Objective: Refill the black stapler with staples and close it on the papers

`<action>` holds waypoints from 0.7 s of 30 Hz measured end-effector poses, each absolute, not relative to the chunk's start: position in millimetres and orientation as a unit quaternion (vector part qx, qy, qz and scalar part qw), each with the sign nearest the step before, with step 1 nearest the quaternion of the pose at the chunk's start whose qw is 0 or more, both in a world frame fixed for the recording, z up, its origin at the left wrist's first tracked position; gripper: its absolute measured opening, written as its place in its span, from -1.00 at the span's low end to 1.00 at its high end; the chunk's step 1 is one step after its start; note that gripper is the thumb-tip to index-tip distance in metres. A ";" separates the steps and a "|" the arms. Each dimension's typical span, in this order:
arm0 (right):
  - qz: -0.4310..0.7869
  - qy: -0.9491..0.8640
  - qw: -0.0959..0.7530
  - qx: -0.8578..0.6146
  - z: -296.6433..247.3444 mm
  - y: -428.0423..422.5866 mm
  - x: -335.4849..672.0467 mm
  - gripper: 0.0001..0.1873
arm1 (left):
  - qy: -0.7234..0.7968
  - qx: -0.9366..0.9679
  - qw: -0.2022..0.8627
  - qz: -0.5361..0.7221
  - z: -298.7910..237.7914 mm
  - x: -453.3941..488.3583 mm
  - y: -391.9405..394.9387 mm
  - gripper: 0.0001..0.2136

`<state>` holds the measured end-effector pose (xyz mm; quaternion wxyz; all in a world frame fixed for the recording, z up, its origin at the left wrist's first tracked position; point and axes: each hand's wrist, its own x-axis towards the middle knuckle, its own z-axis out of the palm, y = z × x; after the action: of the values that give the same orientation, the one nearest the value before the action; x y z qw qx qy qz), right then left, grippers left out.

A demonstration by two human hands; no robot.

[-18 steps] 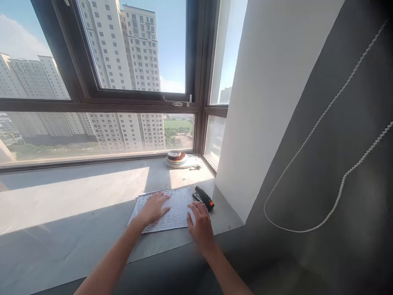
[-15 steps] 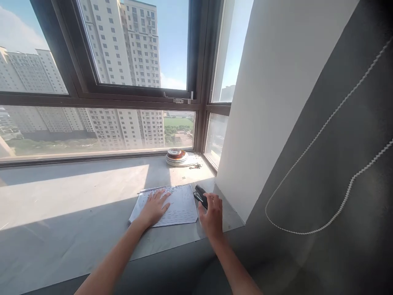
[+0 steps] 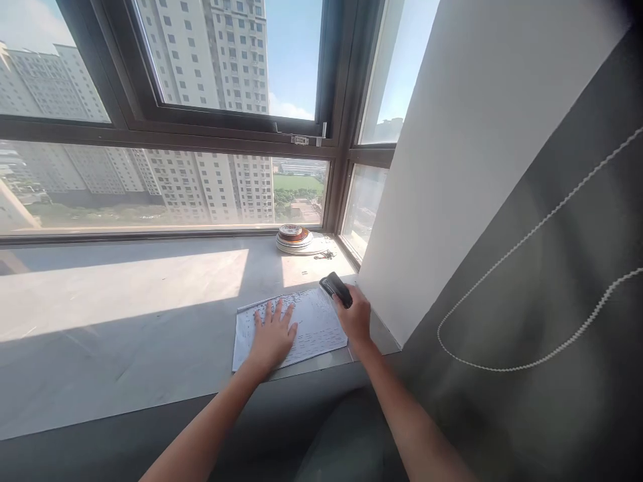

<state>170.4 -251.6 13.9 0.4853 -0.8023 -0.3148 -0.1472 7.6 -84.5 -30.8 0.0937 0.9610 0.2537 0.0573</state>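
A printed stack of paper [image 3: 316,328] lies on the grey window sill, near its front edge. My left hand [image 3: 274,335] rests flat on the sheets with its fingers spread. In my right hand [image 3: 355,313] is a black stapler [image 3: 336,288], gripped at its near end. The stapler's far end reaches the upper right corner of the paper. Whether its jaws are around the sheets or just above them, I cannot tell.
Stacked round plates or discs [image 3: 293,239] sit in the sill's far corner, with small dark bits [image 3: 325,255] beside them. A white wall [image 3: 426,167] rises on the right. A beaded cord [image 3: 502,369] hangs there in a loop.
My right hand has taken hold of the stapler and brought it to the paper's upper right corner. The paper has turned slightly under my left hand. The camera view has shifted.
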 end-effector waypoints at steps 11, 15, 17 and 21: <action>0.018 -0.465 0.474 -0.747 38.5 -153.4 195.4 -0.83 | 0.083 0.983 0.165 0.012 17.1 13.6 -3.2 -0.46; 0.070 -0.470 0.525 -0.706 47.3 -131.2 221.1 -0.84 | 0.002 0.973 0.225 0.042 22.7 31.7 41.7 -0.65; 0.099 -0.474 0.545 -0.684 51.2 -126.0 232.7 -0.81 | -0.002 0.968 0.240 0.074 17.9 39.1 52.1 -0.69; 0.154 -0.537 0.520 -0.646 51.9 -128.1 248.4 -0.69 | 0.009 0.961 0.254 0.109 7.9 47.0 60.0 -0.70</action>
<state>248.4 -128.1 51.9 0.5201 -0.6458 -0.5373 0.1540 47.0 60.0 7.9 0.2540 0.9610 0.0088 0.1087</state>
